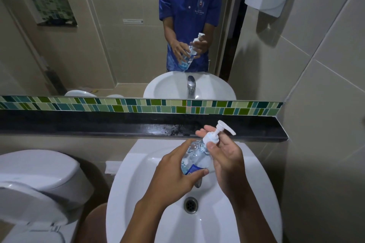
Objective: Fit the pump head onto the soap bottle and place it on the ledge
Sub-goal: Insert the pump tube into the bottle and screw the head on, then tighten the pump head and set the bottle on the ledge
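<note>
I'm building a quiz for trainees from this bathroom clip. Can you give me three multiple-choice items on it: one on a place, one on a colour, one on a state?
1. Where is the soap bottle?
A. Standing on the ledge
B. Held over the sink
C. On the toilet lid

2. What colour is the pump head?
A. White
B. Green
C. Black

3. What state is the bottle in?
A. Upright, untouched
B. Lying in the basin
C. Tilted, held in both hands

Answers:
1 B, it hangs above the sink, short of the black ledge.
2 A, collar and nozzle are white.
3 C, the left hand holds the body and the right hand has a grip on the collar.
</note>
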### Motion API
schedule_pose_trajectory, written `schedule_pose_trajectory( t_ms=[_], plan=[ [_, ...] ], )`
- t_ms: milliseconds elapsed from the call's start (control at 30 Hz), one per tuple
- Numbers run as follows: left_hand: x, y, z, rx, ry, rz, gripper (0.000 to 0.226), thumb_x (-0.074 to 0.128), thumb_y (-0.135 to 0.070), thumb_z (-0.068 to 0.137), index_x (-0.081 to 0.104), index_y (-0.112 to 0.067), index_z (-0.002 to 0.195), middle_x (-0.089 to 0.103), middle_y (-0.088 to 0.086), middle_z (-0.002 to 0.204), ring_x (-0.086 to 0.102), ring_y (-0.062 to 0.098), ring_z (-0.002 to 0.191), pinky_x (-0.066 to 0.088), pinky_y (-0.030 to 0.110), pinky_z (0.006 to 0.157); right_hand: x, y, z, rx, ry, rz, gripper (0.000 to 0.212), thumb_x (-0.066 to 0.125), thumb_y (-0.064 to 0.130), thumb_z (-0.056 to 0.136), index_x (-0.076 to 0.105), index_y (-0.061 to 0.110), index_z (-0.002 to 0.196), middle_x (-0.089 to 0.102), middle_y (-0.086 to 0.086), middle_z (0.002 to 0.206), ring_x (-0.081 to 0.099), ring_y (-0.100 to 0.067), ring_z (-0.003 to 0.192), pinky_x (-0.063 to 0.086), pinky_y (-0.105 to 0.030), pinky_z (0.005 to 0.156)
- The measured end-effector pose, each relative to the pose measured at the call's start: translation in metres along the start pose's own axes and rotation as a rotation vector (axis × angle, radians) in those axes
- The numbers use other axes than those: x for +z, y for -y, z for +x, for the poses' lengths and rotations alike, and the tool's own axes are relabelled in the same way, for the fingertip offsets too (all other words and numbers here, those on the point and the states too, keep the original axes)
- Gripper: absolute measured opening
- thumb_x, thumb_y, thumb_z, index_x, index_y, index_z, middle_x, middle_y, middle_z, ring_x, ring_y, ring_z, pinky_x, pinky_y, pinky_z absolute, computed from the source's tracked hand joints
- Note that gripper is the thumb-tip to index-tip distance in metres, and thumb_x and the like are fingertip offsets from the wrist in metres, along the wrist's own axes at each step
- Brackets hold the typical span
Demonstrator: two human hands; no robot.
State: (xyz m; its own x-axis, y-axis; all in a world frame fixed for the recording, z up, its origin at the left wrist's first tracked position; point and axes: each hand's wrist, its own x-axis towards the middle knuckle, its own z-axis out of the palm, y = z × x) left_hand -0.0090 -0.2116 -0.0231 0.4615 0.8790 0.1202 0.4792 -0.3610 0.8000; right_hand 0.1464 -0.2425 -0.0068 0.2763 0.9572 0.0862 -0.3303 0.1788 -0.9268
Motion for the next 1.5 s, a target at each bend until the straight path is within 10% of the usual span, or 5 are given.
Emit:
schedule_pose_trajectory(
  t_ms=[567, 767, 1200, 1500],
  plan=[
    [-0.004, -0.002, -0.002, 0.01, 0.007, -0.009, 0.07, 0.079, -0.059, 0.072, 0.032, -0.079, 0.119, 0.053, -0.053, 0.105, 0.058, -0.015, 0.101, 0.054, 0.009, 0.079, -0.001, 0.002, -0.003, 0.039, 0.069, -0.013, 0.034, 0.062, 0.02, 0.086, 0.061, 0.019, 0.121, 0.076, 0.007, 0.118, 0.072, -0.021, 0.111, 0.062, -0.03, 0.08],
    [-0.003, 0.0, -0.003, -0.01, 0.013, -0.003, 0.083, 0.077, -0.063, 0.071, 0.038, -0.054, 0.144, 0.059, -0.027, 0.135, 0.058, 0.005, 0.119, 0.057, 0.024, 0.092, -0.003, 0.004, -0.004, 0.045, 0.071, -0.089, 0.032, 0.062, 0.019, 0.09, 0.061, 0.022, 0.122, 0.076, 0.013, 0.117, 0.07, -0.019, 0.113, 0.061, -0.028, 0.083],
    [-0.009, -0.006, -0.002, -0.018, 0.035, -0.023, 0.069, 0.078, -0.06, 0.072, 0.03, -0.084, 0.115, 0.047, -0.059, 0.098, 0.054, -0.015, 0.101, 0.047, 0.007, 0.078, -0.005, 0.009, -0.003, 0.066, 0.122, -0.081, 0.033, 0.059, 0.017, 0.092, 0.062, 0.02, 0.125, 0.072, 0.009, 0.128, 0.067, -0.019, 0.12, 0.059, -0.028, 0.088],
    [-0.009, -0.001, -0.004, -0.054, 0.06, -0.063, 0.074, 0.076, -0.064, 0.069, 0.039, -0.066, 0.134, 0.064, -0.027, 0.125, 0.057, 0.003, 0.118, 0.055, 0.038, 0.098, -0.005, 0.015, -0.004, 0.022, 0.086, -0.188, 0.028, 0.06, 0.024, 0.09, 0.065, 0.023, 0.118, 0.077, 0.01, 0.118, 0.071, -0.017, 0.113, 0.06, -0.024, 0.083]
  ],
)
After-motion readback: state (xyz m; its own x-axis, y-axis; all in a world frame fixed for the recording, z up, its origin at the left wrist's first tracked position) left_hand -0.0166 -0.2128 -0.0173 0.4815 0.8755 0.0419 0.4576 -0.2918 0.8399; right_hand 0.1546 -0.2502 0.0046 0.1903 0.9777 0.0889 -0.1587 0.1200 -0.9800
